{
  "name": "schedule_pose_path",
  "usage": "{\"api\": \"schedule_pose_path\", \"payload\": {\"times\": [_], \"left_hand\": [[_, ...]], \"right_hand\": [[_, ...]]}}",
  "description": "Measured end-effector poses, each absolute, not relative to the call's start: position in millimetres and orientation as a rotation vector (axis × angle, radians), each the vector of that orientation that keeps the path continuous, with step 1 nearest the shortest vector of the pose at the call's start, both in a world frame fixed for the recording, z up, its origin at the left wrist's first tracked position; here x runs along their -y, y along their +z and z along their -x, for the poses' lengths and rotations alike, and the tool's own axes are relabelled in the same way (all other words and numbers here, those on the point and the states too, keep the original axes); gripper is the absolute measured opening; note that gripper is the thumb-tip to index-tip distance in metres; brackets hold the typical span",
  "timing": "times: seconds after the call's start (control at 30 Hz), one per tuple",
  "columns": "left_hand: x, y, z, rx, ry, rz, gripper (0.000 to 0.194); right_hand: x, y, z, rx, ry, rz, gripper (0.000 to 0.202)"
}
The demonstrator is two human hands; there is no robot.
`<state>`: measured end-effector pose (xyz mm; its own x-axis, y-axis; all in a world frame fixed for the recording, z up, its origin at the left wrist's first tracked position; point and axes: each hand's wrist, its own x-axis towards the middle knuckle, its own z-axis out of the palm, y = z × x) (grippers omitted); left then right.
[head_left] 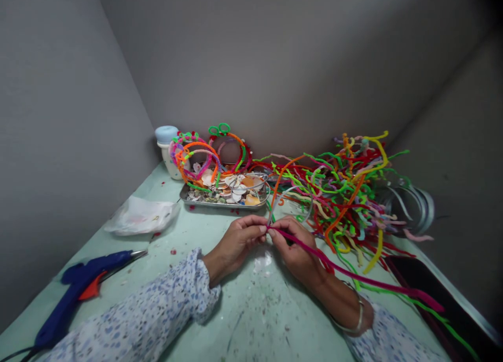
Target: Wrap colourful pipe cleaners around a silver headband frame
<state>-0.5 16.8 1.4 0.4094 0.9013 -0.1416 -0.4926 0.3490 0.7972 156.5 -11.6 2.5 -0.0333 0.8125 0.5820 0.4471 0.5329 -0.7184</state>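
My left hand (241, 241) and my right hand (294, 247) meet at the middle of the table, thumbs and fingertips pinched together. Between them is the end of a magenta pipe cleaner (353, 274), which runs back over my right wrist toward the lower right. A thin pale grey headband (310, 204) rises from my fingertips in a loop behind the hands; both hands pinch where it meets the magenta strand. A green pipe cleaner (416, 300) lies beside the magenta one near my right forearm.
A metal tray (223, 205) of shells stands behind, with decorated headbands (200, 160) on it. Pipe cleaners (338, 194) are heaped at right, beside grey bands (422, 210) and a dark phone-like slab (436, 320). Left are a jar (168, 157), plastic bag (142, 216) and blue glue gun (86, 283).
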Motion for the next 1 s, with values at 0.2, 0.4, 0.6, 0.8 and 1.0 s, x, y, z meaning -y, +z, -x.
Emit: {"api": "schedule_pose_path", "payload": {"times": [0.2,0.4,0.6,0.8,1.0], "left_hand": [[-17.1,3.6,0.5,-0.704,1.01,-0.781,0.018],[-15.8,2.9,-0.7,-0.765,1.034,-0.861,0.017],[-16.2,1.1,-1.4,-0.827,1.067,-0.955,0.015],[-14.6,4.1,-1.7,-0.866,1.09,-1.001,0.015],[-14.4,4.4,-2.8,-0.898,1.122,-1.056,0.015]], "right_hand": [[11.3,2.9,-156.1,1.672,0.428,1.086,0.002],[10.6,3.1,-156.4,1.669,0.413,1.084,0.003],[10.7,2.9,-155.7,1.65,0.399,1.114,0.004],[11.1,2.4,-156.1,1.649,0.395,1.146,0.006],[11.5,3.8,-155.7,1.637,0.413,1.139,0.006]]}}
